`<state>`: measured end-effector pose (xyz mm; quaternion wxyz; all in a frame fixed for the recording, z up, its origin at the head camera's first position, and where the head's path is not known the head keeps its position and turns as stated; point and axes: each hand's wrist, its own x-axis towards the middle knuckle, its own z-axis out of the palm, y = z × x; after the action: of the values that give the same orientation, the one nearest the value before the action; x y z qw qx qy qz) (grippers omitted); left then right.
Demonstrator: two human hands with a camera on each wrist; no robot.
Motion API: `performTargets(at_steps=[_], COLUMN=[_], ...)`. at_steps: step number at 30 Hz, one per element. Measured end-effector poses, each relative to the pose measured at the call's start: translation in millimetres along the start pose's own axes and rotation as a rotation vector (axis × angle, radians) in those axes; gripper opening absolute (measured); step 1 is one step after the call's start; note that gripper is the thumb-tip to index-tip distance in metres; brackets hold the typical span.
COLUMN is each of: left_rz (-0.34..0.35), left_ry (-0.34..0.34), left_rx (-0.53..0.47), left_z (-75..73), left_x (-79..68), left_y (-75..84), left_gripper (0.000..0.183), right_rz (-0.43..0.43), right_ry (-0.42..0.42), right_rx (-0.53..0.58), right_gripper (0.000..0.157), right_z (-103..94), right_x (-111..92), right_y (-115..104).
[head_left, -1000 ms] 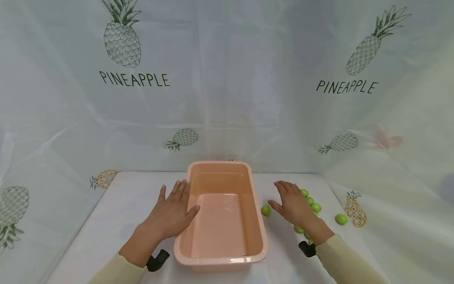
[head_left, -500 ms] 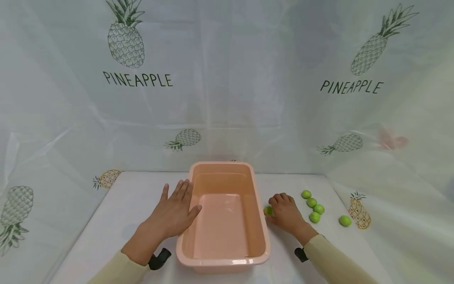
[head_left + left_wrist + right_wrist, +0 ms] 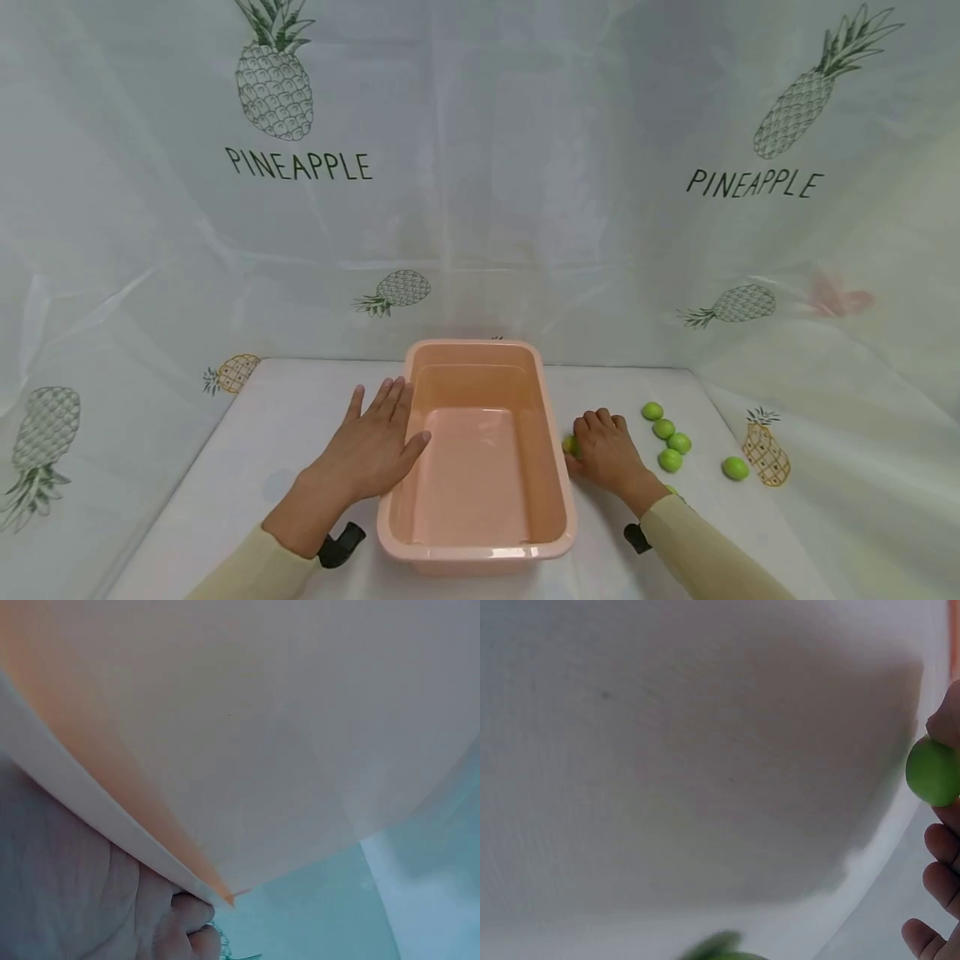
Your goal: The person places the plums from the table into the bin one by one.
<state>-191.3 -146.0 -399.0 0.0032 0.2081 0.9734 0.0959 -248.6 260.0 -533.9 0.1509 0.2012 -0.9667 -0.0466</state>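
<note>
A pink plastic tub (image 3: 468, 475) stands in the middle of the table in the head view. On its left rim rests my left hand (image 3: 371, 450), fingers straight and thumb over the inside; in the left wrist view the palm lies along the tub wall (image 3: 247, 735). Just off the tub's right side, my right hand (image 3: 606, 454) pinches a small green lime (image 3: 571, 445). The right wrist view shows this lime (image 3: 932, 772) between thumb and index finger, the other fingers loosely bent. Nothing is visible inside the tub.
Several more limes (image 3: 664, 428) lie on the white table (image 3: 315, 400) right of my right hand. One lime (image 3: 735, 468) sits apart, nearer the right edge, and another is partly hidden by my sleeve. A pineapple-print sheet (image 3: 495, 208) hangs behind and at the sides.
My right hand has moved left and down from above the table to the lime beside the tub, and its fingers have closed on it. My left hand stays on the rim.
</note>
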Motion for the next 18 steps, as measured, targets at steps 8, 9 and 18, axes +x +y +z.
performTargets(at_steps=[8,9,18], left_rz=[0.004,0.004,0.002], left_ry=[0.004,0.005,-0.012], left_rx=[0.063,0.065,0.049], left_z=[-4.3,-4.4,-4.4], left_x=[3.4,3.5,3.3], left_y=[-0.8,-1.2,-0.6], left_gripper=[0.075,0.075,0.076], right_rz=[-0.004,-0.013,-0.101], right_ry=[0.15,0.186,0.402], right_rx=[-0.027,-0.028,0.009], right_gripper=[0.039,0.038,0.036], right_z=[-39.3,-45.3,-109.6], right_x=[20,25,69], right_y=[12,13,3])
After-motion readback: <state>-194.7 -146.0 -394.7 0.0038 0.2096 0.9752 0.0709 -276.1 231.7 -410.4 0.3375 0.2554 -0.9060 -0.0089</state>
